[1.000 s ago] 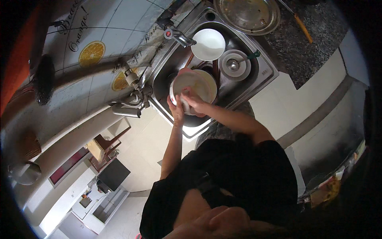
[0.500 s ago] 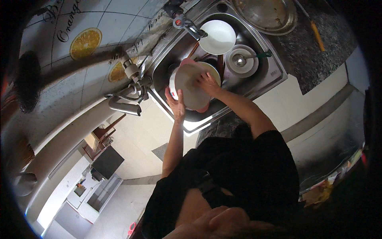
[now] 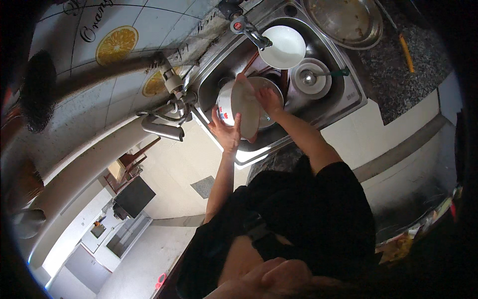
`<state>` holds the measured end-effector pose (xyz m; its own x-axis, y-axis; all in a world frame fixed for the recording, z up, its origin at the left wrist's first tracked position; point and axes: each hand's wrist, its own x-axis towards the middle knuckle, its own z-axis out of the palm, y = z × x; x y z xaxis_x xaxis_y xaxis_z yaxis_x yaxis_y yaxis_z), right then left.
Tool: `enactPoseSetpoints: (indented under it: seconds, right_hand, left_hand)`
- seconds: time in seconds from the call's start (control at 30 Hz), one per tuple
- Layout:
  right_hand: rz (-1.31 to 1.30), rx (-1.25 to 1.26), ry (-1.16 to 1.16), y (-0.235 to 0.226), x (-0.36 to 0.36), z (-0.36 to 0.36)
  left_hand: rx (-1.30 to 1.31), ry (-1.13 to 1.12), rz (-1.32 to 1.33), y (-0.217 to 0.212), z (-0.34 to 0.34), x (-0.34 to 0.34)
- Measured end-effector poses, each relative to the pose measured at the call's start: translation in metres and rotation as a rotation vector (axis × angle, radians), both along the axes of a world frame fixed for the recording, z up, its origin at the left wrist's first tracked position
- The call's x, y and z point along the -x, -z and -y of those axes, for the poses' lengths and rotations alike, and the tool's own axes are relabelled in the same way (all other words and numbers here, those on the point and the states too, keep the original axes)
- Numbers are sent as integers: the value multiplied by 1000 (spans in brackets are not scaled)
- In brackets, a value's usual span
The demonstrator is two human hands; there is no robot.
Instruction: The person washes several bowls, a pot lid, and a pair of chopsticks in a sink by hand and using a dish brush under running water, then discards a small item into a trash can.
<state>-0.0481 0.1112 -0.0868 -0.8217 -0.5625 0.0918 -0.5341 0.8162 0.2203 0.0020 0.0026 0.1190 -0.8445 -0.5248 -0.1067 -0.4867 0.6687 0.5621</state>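
I stand at a steel sink (image 3: pixel 348 102). My left hand (image 3: pixel 226 133) grips the lower edge of a white plate (image 3: pixel 245 107), which is tilted up nearly on edge over the basin. My right hand (image 3: pixel 269 99) lies against the plate's face near its upper rim. Behind the plate sits a round white bowl or pot (image 3: pixel 225 102), partly hidden by it.
A second white plate (image 3: pixel 285 46) lies under the faucet (image 3: pixel 247 27). Beside it is a small white dish (image 3: pixel 311 79) with a green-handled utensil. A round metal tray (image 3: pixel 346 20) and an orange-handled tool (image 3: pixel 406 52) rest on the dark speckled counter (image 3: pixel 393 79). The tiled wall (image 3: pixel 117 45) shows orange slices.
The plate has tipped from facing me to nearly edge-on. My right hand has slid across its face, while my left hand keeps hold of the lower edge.
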Motion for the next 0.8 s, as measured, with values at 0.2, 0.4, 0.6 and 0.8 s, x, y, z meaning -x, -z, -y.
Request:
enactPoseSetpoints:
  seconds: [0.2, 0.4, 0.6, 0.8]
  right_hand:
    - [882, 202, -119, -79, 21, -8]
    - [1471, 1244, 32, -166, -3, -1]
    - [1092, 591, -429, -69, -34, -16]
    - [-44, -102, -378, 6, -1, -29]
  left_hand:
    - [40, 50, 22, -4, -10, 6]
    - [27, 23, -5, 14, -2, 2]
    - [-71, 52, -41, 16, 13, 6]
    - [-93, 14, 5, 8, 22, 7]
